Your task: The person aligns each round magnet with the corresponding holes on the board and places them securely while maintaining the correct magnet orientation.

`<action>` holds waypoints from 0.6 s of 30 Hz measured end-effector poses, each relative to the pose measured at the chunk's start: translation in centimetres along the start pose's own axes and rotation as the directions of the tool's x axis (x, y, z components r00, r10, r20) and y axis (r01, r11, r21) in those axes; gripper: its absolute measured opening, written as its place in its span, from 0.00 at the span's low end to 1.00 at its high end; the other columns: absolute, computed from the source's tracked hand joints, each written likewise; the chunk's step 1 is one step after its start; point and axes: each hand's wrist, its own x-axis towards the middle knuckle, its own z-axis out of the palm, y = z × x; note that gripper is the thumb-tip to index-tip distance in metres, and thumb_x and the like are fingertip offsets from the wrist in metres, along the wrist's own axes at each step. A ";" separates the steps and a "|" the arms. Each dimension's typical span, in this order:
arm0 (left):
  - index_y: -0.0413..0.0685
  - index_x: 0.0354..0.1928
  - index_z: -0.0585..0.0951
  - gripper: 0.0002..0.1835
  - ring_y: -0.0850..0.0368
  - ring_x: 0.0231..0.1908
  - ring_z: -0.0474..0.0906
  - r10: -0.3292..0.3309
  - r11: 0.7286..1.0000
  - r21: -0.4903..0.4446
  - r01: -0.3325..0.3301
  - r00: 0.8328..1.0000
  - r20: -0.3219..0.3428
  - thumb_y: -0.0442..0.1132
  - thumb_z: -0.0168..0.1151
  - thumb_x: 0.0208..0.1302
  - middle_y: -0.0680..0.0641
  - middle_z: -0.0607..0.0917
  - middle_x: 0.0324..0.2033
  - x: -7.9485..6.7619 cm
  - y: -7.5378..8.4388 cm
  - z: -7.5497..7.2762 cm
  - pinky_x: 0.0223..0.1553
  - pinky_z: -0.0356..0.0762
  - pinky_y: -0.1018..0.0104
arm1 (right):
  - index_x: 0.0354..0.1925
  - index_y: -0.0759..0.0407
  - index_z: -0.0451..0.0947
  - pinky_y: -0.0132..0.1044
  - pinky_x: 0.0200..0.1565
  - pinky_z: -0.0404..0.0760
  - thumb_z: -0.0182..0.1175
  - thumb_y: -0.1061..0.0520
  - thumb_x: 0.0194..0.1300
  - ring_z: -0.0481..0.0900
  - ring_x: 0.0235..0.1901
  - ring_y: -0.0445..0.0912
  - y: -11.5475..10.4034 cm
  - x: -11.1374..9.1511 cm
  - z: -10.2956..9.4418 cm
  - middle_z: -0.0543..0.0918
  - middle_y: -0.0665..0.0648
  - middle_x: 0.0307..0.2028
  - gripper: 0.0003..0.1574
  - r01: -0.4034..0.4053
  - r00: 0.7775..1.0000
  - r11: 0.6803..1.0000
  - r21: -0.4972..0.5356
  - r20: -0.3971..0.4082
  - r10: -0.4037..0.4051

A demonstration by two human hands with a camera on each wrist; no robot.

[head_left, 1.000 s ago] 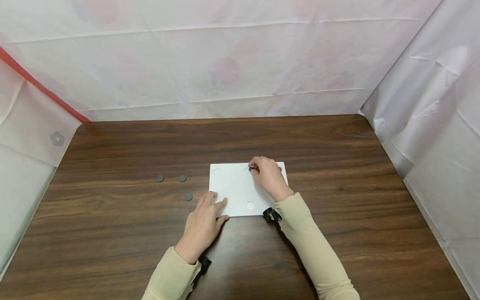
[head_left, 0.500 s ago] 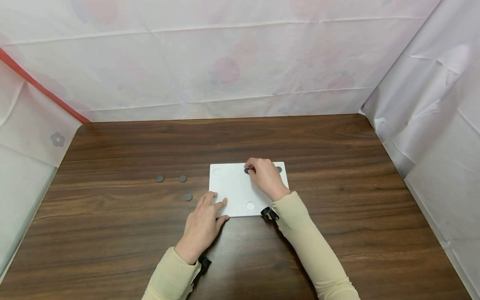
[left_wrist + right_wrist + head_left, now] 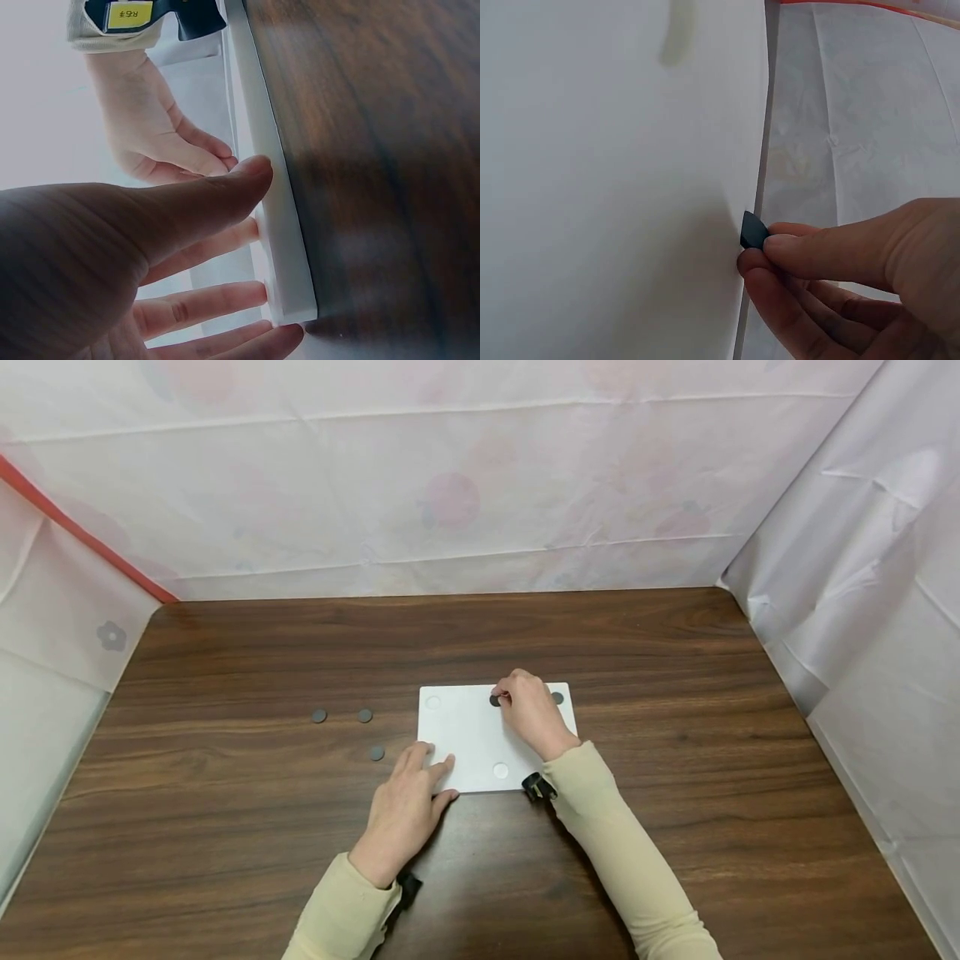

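A white rectangular board (image 3: 472,727) with shallow round recesses lies on the table. My right hand (image 3: 531,714) pinches a small dark grey disc (image 3: 753,231) between thumb and fingers; in the right wrist view it stands tilted against the board, at the back middle edge. Another dark disc (image 3: 557,698) lies at the board's back right corner. Over the front left corner rests my left hand (image 3: 405,802), fingers spread and touching the board, thumb (image 3: 251,180) at its front edge. Bare recesses show at the back left and front middle. The front right corner is hidden by my right arm.
Three loose dark discs (image 3: 365,716) lie on the brown wooden table (image 3: 225,827) to the left of the board. Pale printed curtains (image 3: 450,485) stand along the back and both sides. A black wrist camera (image 3: 538,787) sits beside the board's front edge.
My right hand has shifted slightly left with the disc, which now shows a wider face at the back middle of the board. The left hand and the loose discs have stayed put.
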 end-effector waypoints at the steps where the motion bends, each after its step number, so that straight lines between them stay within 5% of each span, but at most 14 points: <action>1: 0.45 0.54 0.83 0.23 0.44 0.56 0.72 0.000 1.000 0.000 0.000 1.000 0.001 0.43 0.71 0.56 0.38 0.76 0.53 0.0 0.0 0.0 0.29 0.79 0.54 | 0.36 0.65 0.86 0.41 0.39 0.81 0.59 0.71 0.61 0.83 0.36 0.51 0.0 0.0 0.0 0.84 0.60 0.34 0.10 0.000 1.000 1.000 -0.004 0.001 0.000; 11: 0.45 0.54 0.83 0.23 0.44 0.56 0.72 -0.001 1.000 0.000 0.001 1.000 -0.003 0.43 0.71 0.56 0.38 0.75 0.52 0.1 0.1 0.1 0.28 0.79 0.54 | 0.45 0.65 0.84 0.42 0.40 0.81 0.56 0.67 0.65 0.83 0.40 0.53 -0.1 -0.6 -0.1 0.82 0.61 0.40 0.13 0.066 0.993 0.985 -0.159 0.102 -0.051; 18: 0.45 0.54 0.83 0.23 0.43 0.56 0.72 -0.004 1.000 -0.003 0.004 1.000 -0.001 0.42 0.71 0.56 0.38 0.75 0.52 0.1 0.2 0.1 0.28 0.79 0.54 | 0.41 0.64 0.86 0.43 0.42 0.82 0.53 0.67 0.68 0.83 0.44 0.53 -0.5 -1.5 -0.1 0.84 0.59 0.42 0.13 0.118 0.989 0.961 -0.248 0.117 -0.091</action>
